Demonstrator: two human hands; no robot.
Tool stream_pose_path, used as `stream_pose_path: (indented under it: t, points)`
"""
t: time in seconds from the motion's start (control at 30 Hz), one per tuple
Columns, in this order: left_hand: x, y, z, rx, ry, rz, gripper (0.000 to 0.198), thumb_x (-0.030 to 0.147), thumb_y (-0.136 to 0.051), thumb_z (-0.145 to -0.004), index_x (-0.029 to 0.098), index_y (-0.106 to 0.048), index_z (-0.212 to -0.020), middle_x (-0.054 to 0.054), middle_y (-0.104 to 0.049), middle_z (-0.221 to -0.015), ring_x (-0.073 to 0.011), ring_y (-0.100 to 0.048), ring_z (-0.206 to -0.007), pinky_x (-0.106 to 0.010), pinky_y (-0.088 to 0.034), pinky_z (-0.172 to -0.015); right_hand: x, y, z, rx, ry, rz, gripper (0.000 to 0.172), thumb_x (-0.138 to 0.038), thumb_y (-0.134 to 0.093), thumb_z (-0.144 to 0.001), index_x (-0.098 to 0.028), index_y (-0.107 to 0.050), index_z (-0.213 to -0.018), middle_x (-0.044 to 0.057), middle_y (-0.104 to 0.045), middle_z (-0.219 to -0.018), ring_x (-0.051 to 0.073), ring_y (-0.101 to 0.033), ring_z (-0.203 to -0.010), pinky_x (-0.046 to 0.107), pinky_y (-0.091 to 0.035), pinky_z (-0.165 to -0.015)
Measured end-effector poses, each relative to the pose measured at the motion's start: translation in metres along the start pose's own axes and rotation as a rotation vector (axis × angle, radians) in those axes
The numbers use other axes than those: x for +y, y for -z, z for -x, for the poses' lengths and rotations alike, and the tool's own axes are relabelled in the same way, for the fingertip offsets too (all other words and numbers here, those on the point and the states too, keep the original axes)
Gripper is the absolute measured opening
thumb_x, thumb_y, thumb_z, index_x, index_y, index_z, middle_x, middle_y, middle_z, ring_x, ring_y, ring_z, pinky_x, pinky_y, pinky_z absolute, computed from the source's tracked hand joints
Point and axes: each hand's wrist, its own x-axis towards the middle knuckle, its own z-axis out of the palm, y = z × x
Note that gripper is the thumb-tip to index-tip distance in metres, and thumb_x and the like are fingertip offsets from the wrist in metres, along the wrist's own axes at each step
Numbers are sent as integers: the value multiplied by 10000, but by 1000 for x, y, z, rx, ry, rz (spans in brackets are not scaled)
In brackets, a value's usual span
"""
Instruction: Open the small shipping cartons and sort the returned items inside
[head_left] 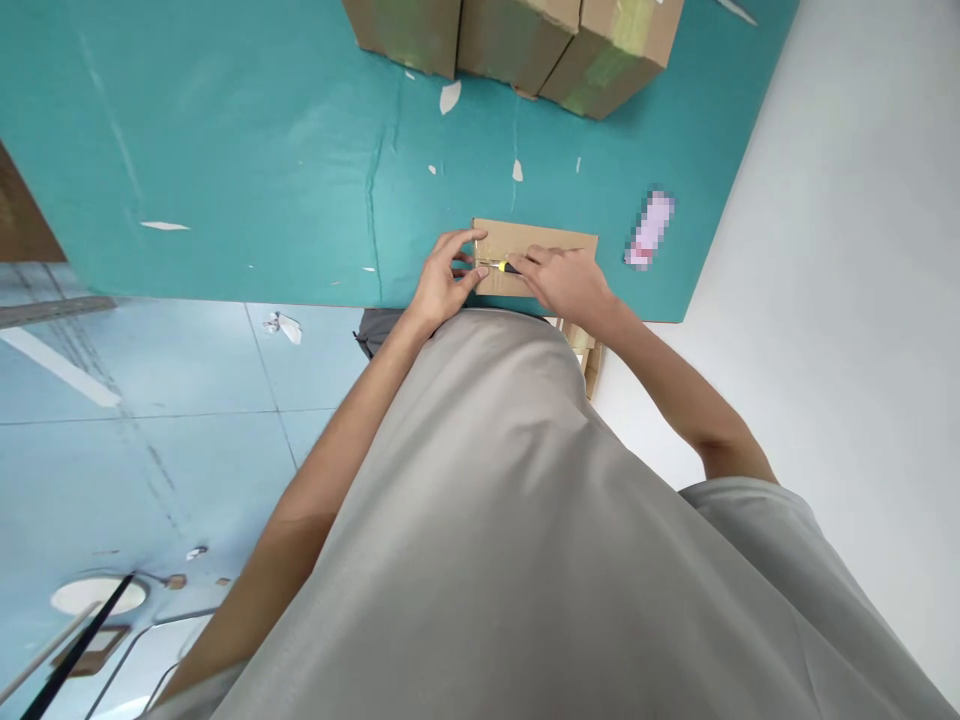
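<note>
A small flat cardboard box (537,238) lies near the front edge of the table, just in front of my body. My left hand (442,282) steadies its left end, with the thumb and curved fingers pressed on that edge. From the right, my right hand (568,282) rests over the box, its fingers closed round a slim knife-like tool (504,267). This tool has a black handle, a yellow collar and a thin metal tip. The tip points left, at the box's left end by my left thumb. My right palm hides the rest of the handle.
Several larger taped cardboard boxes (517,45) stand at the back of the green table (247,160). White paper scraps (450,97) lie scattered about. To the right is a blurred pinkish object (649,230). A white wall (840,260) borders the right side.
</note>
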Motion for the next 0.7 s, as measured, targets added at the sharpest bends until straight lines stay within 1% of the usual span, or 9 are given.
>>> stream_pose_path:
  t: [0.2, 0.33, 0.5, 0.7]
  points:
    - [2, 0, 0, -9, 3, 20, 650, 647, -741, -1022, 323, -651, -1578, -162, -620, -1630, -319, -718, -1269, -492, -682, -1023, 2, 3, -4, -22, 4, 35, 539, -226, -334, -1193, -192, -593, -1664, 224, -728, -1486, 353, -722, -1191, 424, -430, -912]
    - [0, 0, -1, -10, 6, 17, 665, 663, -739, -1021, 308, -648, -1576, -167, -614, -1631, -316, -715, -1273, -471, -684, -1010, 1, 5, -7, -40, 11, 37, 553, -205, -302, -1192, -171, -575, -1672, 227, -719, -1511, 352, -714, -1219, 417, -441, -917]
    - [-3, 1, 0, -4, 3, 0, 661, 670, -730, -1026, 315, -643, -1577, -168, -601, -1646, -293, -727, -1230, -441, -687, -986, 0, 5, -12, -37, 10, 10, 537, -228, -325, -1194, -163, -577, -1664, 228, -711, -1536, 352, -694, -1260, 417, -461, -954]
    - [-1, 1, 1, -4, -2, -12, 669, 674, -723, -1037, 299, -636, -1584, -172, -607, -1638, -295, -719, -1268, -424, -684, -990, 1, 3, -11, -25, 22, -6, 528, -208, -351, -1187, -164, -588, -1657, 229, -714, -1529, 353, -709, -1236, 425, -467, -963]
